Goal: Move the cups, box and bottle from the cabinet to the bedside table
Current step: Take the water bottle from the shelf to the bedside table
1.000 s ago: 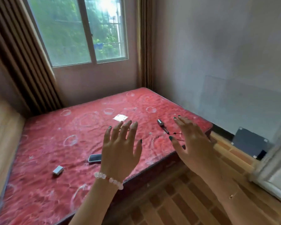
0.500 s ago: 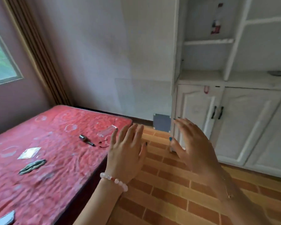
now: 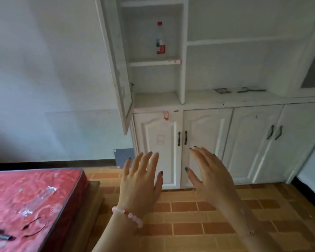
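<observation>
A clear bottle (image 3: 160, 38) with a red cap and red label stands upright on an upper shelf of the white cabinet (image 3: 207, 99), behind an open glass door (image 3: 116, 66). My left hand (image 3: 141, 182), with a bead bracelet at the wrist, is raised with fingers straight and spread, holding nothing. My right hand (image 3: 209, 176) is raised beside it, also with straight fingers and nothing in it. Both hands hover in front of the cabinet's lower doors, far below the bottle. No cups, box or bedside table are in view.
A bed with a red mattress (image 3: 29, 202) fills the lower left, with small items and clear wrappers on it. The floor (image 3: 198, 220) is brick-patterned. Small objects (image 3: 251, 90) lie on the cabinet counter. A grey panel (image 3: 124, 157) leans against the wall.
The view has swung right from the bed and window to the cabinet, which is closer now. The bottle and open door have come into view. Both hands stay raised and spread.
</observation>
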